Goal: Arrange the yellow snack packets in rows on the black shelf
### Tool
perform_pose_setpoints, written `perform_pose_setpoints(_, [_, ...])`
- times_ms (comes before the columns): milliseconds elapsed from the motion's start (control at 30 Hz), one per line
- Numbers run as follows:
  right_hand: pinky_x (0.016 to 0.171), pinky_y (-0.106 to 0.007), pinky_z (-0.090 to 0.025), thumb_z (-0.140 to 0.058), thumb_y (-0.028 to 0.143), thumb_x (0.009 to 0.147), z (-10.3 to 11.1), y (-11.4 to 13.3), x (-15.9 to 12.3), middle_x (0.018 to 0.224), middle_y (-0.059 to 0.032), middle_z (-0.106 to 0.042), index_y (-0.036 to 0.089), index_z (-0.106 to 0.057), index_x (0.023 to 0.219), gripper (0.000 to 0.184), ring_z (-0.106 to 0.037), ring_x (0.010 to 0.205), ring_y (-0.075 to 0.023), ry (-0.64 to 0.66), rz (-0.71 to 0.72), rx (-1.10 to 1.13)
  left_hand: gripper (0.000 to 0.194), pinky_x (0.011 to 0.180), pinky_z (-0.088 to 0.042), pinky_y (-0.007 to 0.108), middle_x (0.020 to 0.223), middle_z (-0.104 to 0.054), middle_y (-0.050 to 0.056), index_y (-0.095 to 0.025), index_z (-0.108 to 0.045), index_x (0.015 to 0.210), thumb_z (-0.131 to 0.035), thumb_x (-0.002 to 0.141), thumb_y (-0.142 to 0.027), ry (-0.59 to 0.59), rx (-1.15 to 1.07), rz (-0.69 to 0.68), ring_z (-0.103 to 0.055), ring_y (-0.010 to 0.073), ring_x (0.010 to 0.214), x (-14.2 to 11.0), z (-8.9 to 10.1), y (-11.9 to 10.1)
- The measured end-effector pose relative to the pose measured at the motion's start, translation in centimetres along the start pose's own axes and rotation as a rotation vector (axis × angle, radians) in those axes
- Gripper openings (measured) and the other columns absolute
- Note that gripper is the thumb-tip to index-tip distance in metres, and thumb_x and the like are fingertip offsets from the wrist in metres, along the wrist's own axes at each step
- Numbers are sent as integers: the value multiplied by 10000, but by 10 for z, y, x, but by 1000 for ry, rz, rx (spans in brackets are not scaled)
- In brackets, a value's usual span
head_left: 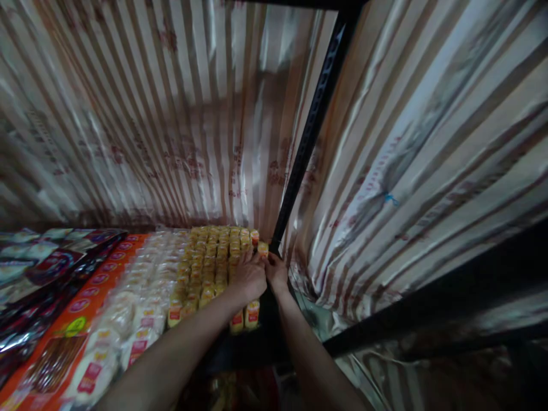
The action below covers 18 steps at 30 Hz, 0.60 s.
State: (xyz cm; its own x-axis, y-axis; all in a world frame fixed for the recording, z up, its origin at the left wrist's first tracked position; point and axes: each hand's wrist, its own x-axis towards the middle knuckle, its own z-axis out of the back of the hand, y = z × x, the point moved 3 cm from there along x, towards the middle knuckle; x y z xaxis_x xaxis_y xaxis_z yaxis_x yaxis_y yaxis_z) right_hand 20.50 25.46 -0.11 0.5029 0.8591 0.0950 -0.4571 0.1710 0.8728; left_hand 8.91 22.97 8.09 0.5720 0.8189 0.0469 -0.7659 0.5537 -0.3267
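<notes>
Small yellow wrapped packs (pixel 209 251) stand in tight rows on a dark shelf; the picture is too dim to tell what food is inside. At the right end of these rows, one small yellow pack (pixel 262 248) with an orange-red label sits at my fingertips. My left hand (pixel 250 278) reaches over the right-hand rows, fingers stretched forward and a little apart, touching or very near that pack. Close beside it, my right hand (pixel 277 272) has its fingers curled in and pinches the pack from the right. My hands partly hide the rows beneath them.
Left of the yellow packs lie clear-wrapped pale round packs (pixel 141 325), an orange bag (pixel 71 302) and dark glossy packages (pixel 25 308). A black slotted post (pixel 306 137) rises just beyond my hands. Striped sheeting (pixel 192 114) hangs behind, and a dark beam (pixel 428 291) crosses at right.
</notes>
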Motion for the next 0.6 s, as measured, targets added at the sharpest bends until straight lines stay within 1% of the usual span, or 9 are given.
perform_pose_setpoints(67, [748, -296, -492, -496, 357, 774, -5, -2, 7, 933, -63, -712, 189, -648, 1038, 348, -653, 829, -195, -4, 9, -32, 457, 1141, -107, 439, 1404, -413, 133, -67, -512, 1244, -368, 833, -203, 31, 41, -8, -194, 251, 1373, 4, -1, 2])
perform_pose_setpoints(167, [711, -287, -493, -492, 365, 776, -11, -3, 15, 873, -58, -715, 186, -656, 1012, 338, -654, 777, -188, -6, 15, -64, 472, 1136, -98, 459, 1400, -411, 153, -53, -492, 1258, -363, 833, -211, 58, 74, -6, -205, 259, 1369, 8, -4, 4])
perform_pose_setpoints(300, [714, -306, -488, -494, 370, 771, -18, -2, 24, 887, -68, -710, 182, -659, 1013, 347, -648, 782, -199, -10, 32, -86, 451, 1126, -107, 481, 1356, -456, 186, -43, -534, 1212, -368, 820, -194, 25, 63, -2, -240, 276, 1355, 11, -6, 7])
perform_pose_setpoints(400, [722, -318, -485, -489, 356, 771, -23, 0, 31, 900, -86, -706, 166, -658, 1015, 352, -645, 786, -207, -14, 47, -106, 437, 1126, -107, 478, 1350, -470, 168, -66, -555, 1193, -378, 820, -209, 0, 43, -9, -242, 281, 1354, 11, -7, 9])
perform_pose_setpoints(467, [731, -320, -481, -495, 352, 767, -27, 0, 35, 883, -78, -704, 174, -661, 1001, 338, -641, 781, -205, -18, 60, -118, 439, 1125, -114, 482, 1353, -469, 161, -74, -550, 1199, -382, 819, -212, -1, 28, -8, -230, 283, 1359, 11, -7, 11])
perform_pose_setpoints(600, [726, -289, -476, -509, 340, 759, -31, -1, 40, 836, -49, -700, 192, -665, 965, 298, -634, 756, -180, -16, 92, -127, 444, 1122, -126, 484, 1360, -457, 169, -69, -532, 1214, -385, 819, -207, 3, 24, -11, -230, 277, 1360, 11, -9, 13])
